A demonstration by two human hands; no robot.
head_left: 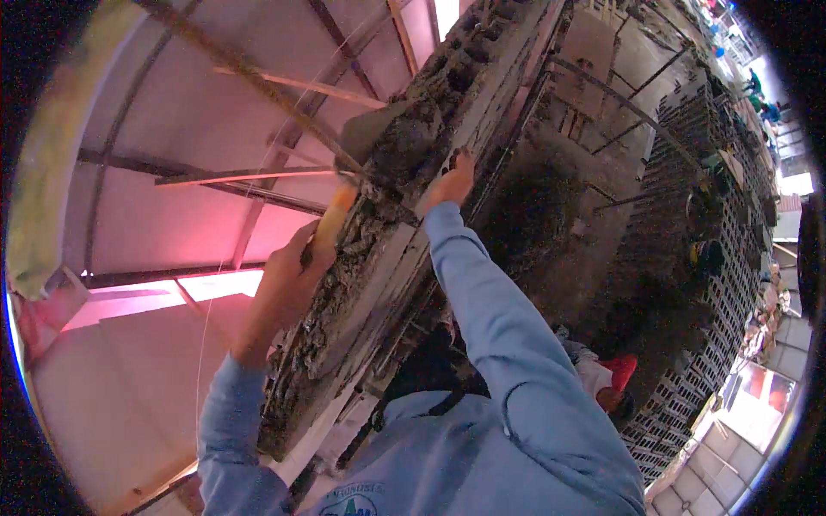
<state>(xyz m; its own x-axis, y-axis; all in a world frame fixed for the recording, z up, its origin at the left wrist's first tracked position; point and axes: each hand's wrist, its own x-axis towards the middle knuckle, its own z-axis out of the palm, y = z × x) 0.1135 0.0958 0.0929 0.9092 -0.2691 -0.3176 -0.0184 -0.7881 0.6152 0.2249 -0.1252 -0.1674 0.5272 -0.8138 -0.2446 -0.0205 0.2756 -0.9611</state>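
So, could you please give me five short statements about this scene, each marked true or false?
1. The left hand holds a yellow handle. True.
2. The mortar is smooth and flat. False: the mortar is rough and lumpy.
3. The right hand is to the right of the left hand. True.
4. The sleeves are red. False: the sleeves are blue.
5. The person at lower right wears green headgear. False: that person wears red headgear.

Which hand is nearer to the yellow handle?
Left: the left hand grips the yellow handle; the right hand is farther away, at the right side of the wall.
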